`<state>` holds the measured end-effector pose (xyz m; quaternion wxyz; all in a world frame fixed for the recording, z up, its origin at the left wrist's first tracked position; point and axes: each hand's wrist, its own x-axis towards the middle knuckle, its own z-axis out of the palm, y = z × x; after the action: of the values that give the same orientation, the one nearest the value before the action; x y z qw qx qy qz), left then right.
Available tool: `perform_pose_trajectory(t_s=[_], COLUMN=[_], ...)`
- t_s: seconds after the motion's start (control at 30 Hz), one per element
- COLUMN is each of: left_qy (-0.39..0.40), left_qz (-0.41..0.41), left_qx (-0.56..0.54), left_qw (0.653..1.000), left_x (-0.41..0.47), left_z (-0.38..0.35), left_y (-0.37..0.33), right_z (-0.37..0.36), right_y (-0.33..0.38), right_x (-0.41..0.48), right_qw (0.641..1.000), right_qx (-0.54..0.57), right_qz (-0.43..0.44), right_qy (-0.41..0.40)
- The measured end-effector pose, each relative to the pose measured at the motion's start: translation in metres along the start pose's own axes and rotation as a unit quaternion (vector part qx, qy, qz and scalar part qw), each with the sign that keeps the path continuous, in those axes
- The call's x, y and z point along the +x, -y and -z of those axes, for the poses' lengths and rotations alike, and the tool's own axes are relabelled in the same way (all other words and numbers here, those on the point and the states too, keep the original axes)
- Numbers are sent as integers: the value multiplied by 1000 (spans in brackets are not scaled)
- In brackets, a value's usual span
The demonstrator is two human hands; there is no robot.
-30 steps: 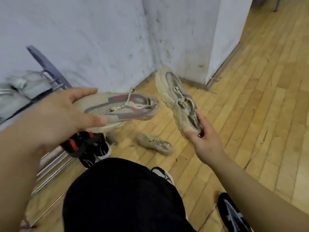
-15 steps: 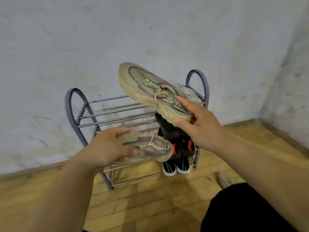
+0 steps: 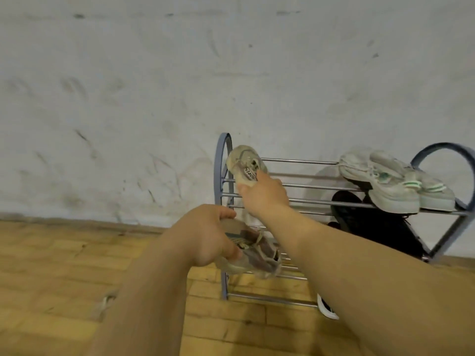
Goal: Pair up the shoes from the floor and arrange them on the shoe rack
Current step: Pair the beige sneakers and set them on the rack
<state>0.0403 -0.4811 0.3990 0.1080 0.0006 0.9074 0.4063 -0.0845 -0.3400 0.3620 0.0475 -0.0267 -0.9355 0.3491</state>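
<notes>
My right hand [image 3: 264, 195] grips a beige sneaker [image 3: 245, 164] by its heel and holds it over the left end of the shoe rack's top shelf [image 3: 303, 187], toe toward the wall. My left hand [image 3: 205, 237] holds the matching beige sneaker [image 3: 253, 255] lower down, in front of the rack's left side near the lower bars. The metal rack stands against the white wall.
A pair of pale grey sneakers [image 3: 395, 185] lies at the right end of the top shelf. Dark shoes [image 3: 372, 224] sit on the shelf below them. A black-and-white shoe [image 3: 326, 308] peeks out by the rack's bottom bar. Wooden floor spreads to the left.
The view has swung left, so the rack sits further right. My right hand carried its sneaker to the top shelf's left end; my left hand kept its sneaker low, near the left post.
</notes>
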Motion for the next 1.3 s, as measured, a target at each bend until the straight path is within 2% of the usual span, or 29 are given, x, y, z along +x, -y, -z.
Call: perform_pose_trajectory(t_s=[0.13,0.27,0.33,0.43,0.5,0.57,0.7,0.8,0.87,0.93,1.0,1.07,1.1,1.2,1.3], left_qy=[23,35,45,64,75,91,123,119,93,23,-103,-220,-249,-246,-230], left_qz=[5,8,0,-13,-13,-6,5,-12,-17,-18,-2,-10,-22,-48,-54], left_qx=[15,-49,-93,-180,-237,-285,-377,-417,-440,-451,-382,-225,-156,-71,1], left_qw=[1000,998,995,981,968,954,918,901,893,892,918,949,956,965,972], left_x=[2,-1,-3,-7,-7,-5,1,3,5,11,17,28,35,54,75], left_z=[5,6,7,10,9,5,-3,-8,-15,-23,-28,-32,-36,-51,-63], left_y=[6,6,4,-3,-7,-9,-15,-20,-28,-38,-48,-48,-45,-38,-34], right_z=[3,45,75,111,126,137,154,158,160,161,162,156,153,139,130], right_y=[-12,-39,-62,-101,-123,-139,-154,-161,-163,-161,-153,-146,-143,-141,-142], right_x=[0,-40,-67,-89,-98,-105,-109,-111,-113,-113,-111,-107,-104,-96,-87], right_qw=[1000,993,982,940,926,927,937,946,951,959,962,951,948,939,917], right_qx=[4,34,34,32,60,75,14,83,113,149,218,292,310,339,387], right_qz=[12,112,159,137,141,156,201,184,178,169,132,90,72,24,-21], right_qy=[28,8,99,312,344,334,287,253,226,171,102,40,9,-62,-93])
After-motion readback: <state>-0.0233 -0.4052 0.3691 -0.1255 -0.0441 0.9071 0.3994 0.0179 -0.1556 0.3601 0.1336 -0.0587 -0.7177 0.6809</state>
